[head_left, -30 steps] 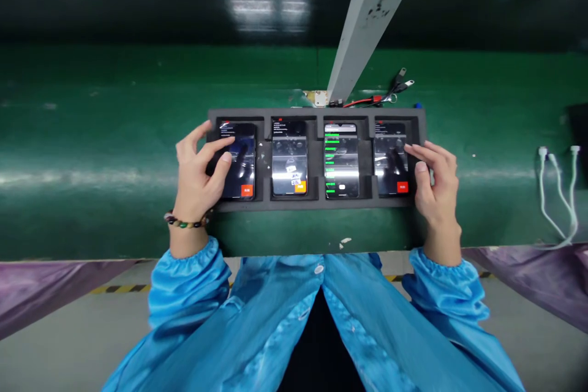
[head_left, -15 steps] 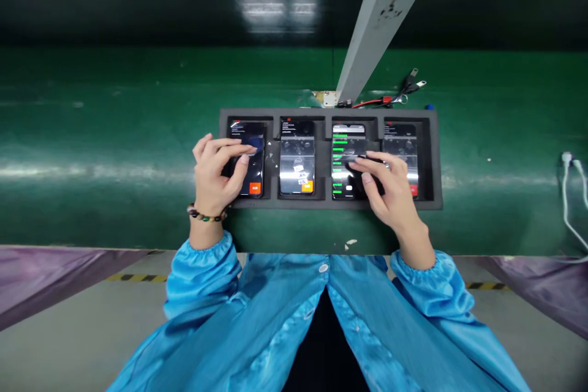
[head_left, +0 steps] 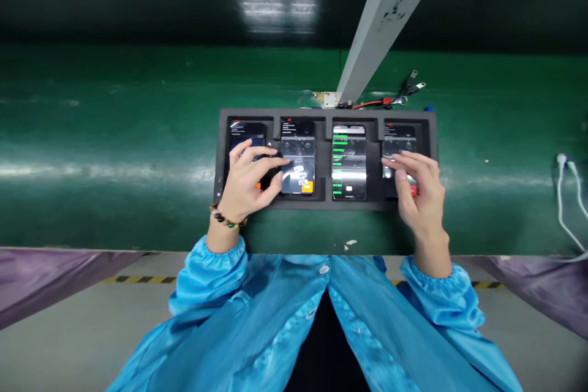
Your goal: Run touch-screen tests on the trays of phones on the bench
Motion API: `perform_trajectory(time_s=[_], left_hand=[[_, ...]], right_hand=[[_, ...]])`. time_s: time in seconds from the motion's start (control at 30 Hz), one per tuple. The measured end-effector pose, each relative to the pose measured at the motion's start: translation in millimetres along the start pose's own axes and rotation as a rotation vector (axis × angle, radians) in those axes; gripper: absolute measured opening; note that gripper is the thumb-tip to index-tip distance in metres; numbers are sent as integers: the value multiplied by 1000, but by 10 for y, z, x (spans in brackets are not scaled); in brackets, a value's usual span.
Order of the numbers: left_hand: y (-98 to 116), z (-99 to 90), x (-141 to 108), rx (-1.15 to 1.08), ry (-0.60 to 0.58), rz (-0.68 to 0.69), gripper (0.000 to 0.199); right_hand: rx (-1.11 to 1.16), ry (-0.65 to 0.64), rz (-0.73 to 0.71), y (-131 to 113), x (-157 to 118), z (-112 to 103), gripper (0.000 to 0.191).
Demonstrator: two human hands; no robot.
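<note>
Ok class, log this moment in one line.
left hand: fingertip over second-from-left black rectangular phone; right hand: over rightmost black phone; dark grey rectangular tray: four phones

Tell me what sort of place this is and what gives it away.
Most likely an electronics factory or workshop: four lit phones in a compartmented tray on a green bench, yellow-and-black floor tape, and a blue smock.

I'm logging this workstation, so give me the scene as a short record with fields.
Container: dark four-compartment tray
Left hand: over leftmost smartphone, a fingertip at second smartphone
Right hand: fingertips over rightmost smartphone
Third smartphone: showing green bars
Screen contact: cannot be told
Behind tray: USB cables
Far right: white cable
</note>
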State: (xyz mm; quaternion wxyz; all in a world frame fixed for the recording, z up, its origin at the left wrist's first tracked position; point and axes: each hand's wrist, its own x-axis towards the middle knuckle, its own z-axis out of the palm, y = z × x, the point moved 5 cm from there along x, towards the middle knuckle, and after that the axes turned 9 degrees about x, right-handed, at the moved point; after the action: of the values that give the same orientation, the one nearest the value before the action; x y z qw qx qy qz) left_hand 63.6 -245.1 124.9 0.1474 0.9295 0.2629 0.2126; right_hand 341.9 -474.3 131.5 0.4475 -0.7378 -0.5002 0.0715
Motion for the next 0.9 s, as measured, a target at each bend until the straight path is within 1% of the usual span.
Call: perform_trajectory(time_s=[0.13,0.2,0.27,0.37,0.47,0.63,0.7,0.77,0.83,0.9], left_hand=[[-35,-5,2,1,14,-31,26],[-40,-1,3,6,4,-43,27],[-35,-2,4,8,5,-41,26],[-16,-12,7,10,24,-18,25],[-13,-15,10,-1,26,-7,24],[-38,9,14,-1,11,-39,25],[-45,7,10,3,28,-61,23],[-65,-24,-8,-6,73,-92,22],[-119,-98,-51,-11,154,-144,21],[-222,-198,-120,-10,244,-216,22]], right_hand=[[19,-230,-81,-142,32,295,31],[-8,-277,-93,-173,81,412,31],[-41,-266,-72,-156,140,466,34],[-60,-261,-33,-98,195,488,38],[-52,-258,-22,-67,207,485,39],[-41,-256,-17,-80,198,502,41],[-34,-236,-23,-95,194,467,40],[-31,-174,-22,-85,181,356,38],[-32,-72,-5,-21,148,167,36],[-37,49,35,111,87,-61,35]])
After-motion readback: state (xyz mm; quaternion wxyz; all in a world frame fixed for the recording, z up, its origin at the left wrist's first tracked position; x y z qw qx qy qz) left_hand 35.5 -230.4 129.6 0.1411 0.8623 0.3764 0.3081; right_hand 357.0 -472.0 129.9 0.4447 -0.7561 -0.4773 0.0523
